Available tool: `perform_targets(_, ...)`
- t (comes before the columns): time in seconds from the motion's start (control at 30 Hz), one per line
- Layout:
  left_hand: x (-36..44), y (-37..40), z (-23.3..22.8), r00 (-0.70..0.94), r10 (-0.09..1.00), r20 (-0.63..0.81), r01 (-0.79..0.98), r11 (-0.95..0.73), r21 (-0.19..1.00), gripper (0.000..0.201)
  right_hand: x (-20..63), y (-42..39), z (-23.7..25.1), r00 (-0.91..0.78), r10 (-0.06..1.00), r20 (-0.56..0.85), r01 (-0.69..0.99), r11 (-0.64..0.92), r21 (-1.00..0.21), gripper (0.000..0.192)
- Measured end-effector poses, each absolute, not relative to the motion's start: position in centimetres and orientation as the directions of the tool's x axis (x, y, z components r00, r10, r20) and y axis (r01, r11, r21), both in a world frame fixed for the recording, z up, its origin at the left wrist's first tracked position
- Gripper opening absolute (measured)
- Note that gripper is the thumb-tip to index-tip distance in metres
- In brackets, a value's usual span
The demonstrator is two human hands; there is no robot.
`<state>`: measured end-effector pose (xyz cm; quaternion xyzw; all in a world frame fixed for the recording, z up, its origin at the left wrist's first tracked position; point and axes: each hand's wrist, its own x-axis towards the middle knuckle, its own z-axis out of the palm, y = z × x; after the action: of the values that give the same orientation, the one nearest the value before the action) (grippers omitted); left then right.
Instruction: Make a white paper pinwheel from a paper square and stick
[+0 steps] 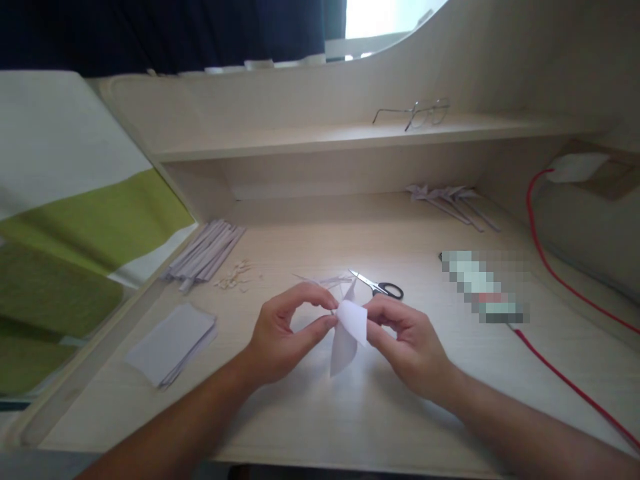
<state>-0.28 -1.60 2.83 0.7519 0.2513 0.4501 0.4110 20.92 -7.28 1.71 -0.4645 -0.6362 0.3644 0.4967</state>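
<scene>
The left hand [285, 333] has its grip narrowed, thumb and forefinger pinching the left side of a white paper piece [346, 333] above the near middle of the tabletop [300, 427]. The right hand [407, 333] brings thumb and forefinger to the paper's right edge; a curled flap hides their tips, so I cannot tell whether that grip is closed on it.

Just beyond the hands lie thin paper strips [327, 280] and, to their right, scissors [380, 287] with black handles, blades pointing far and left. These take up the space directly behind the paper; the near side holds nothing but the forearms. To the left are small pale scraps [237, 275], a bundle of paper sticks [207, 253] farther off, and a stack of white sheets [173, 340] nearer. To the right lies a pixelated object [480, 287] with a red cable [575, 383] running near and right. At the far right, several folded-paper shapes on sticks [447, 200] sit below a shelf [310, 141] bearing eyeglasses [420, 117].

The paper's long axis runs roughly near to far: one pointed blade hangs near and slightly left, another tip points far and slightly right, and the flap curls over to the right.
</scene>
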Motion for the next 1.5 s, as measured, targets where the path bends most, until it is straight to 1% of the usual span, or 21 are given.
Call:
perform_targets(0.1,-0.3,-1.6,2.2,0.461,0.781,0.421,0.017,-0.482,0.876,0.013,20.9,-7.6,1.9,-0.047,0.915,0.4,0.347,0.391,-0.853,0.013)
perform_targets(0.2,-0.2,-1.5,1.6,0.456,0.837,0.302,0.053,-0.365,0.93,0.017,21.0,-7.6,1.9,-0.035,0.882,0.47,0.422,0.44,-0.793,0.008)
perform_targets(0.27,0.0,-1.4,1.2,0.442,0.867,0.229,0.046,-0.277,0.96,0.018,21.1,-7.4,1.8,-0.037,0.866,0.498,0.452,0.459,-0.765,0.007)
perform_targets(0.4,0.4,-1.3,0.4,0.415,0.905,0.095,0.001,-0.105,0.994,0.017,21.2,-7.2,1.8,-0.051,0.861,0.506,0.513,0.457,-0.726,0.009)
perform_targets(0.5,0.6,-1.4,0.0,0.395,0.919,0.003,-0.001,-0.003,1.0,0.018,21.1,-7.2,1.8,-0.045,0.863,0.504,0.54,0.445,-0.714,0.011)
perform_targets(0.6,0.8,-1.5,-0.1,0.376,0.925,-0.048,-0.007,0.054,0.998,0.02,21.1,-7.3,1.8,-0.038,0.868,0.495,0.561,0.429,-0.708,0.012)
perform_targets(0.73,1.1,-1.6,0.0,0.365,0.928,-0.074,-0.029,0.091,0.995,0.017,21.0,-7.4,1.7,-0.048,0.87,0.491,0.586,0.423,-0.692,0.011)
perform_targets(0.87,0.9,-1.4,-0.3,0.388,0.92,-0.048,-0.025,0.063,0.998,0.016,21.1,-7.3,1.7,-0.046,0.885,0.463,0.591,0.398,-0.702,0.011)
perform_targets(1.0,0.4,-1.2,-0.8,0.436,0.9,0.002,0.017,-0.011,1.0,0.015,21.1,-7.3,1.7,-0.043,0.902,0.431,0.578,0.374,-0.726,0.009)
perform_targets(1.1,0.3,-1.2,-0.9,0.451,0.891,0.042,0.061,-0.078,0.995,0.013,21.1,-7.2,1.6,-0.057,0.898,0.436,0.568,0.388,-0.726,0.007)
perform_targets(1.23,0.6,-1.4,-0.7,0.431,0.896,0.106,0.042,-0.137,0.99,0.012,21.1,-7.1,1.3,-0.093,0.904,0.418,0.452,0.412,-0.791,0.008)
perform_targets(1.33,0.9,-1.6,-0.2,0.41,0.891,0.194,0.047,-0.232,0.972,0.011,21.1,-7.0,1.3,-0.102,0.926,0.363,0.366,0.374,-0.852,0.009)
perform_targets(1.5,0.9,-2.2,0.5,0.446,0.829,0.337,0.144,-0.438,0.887,0.007,21.2,-6.9,1.3,-0.133,0.955,0.266,0.309,0.294,-0.904,0.014)
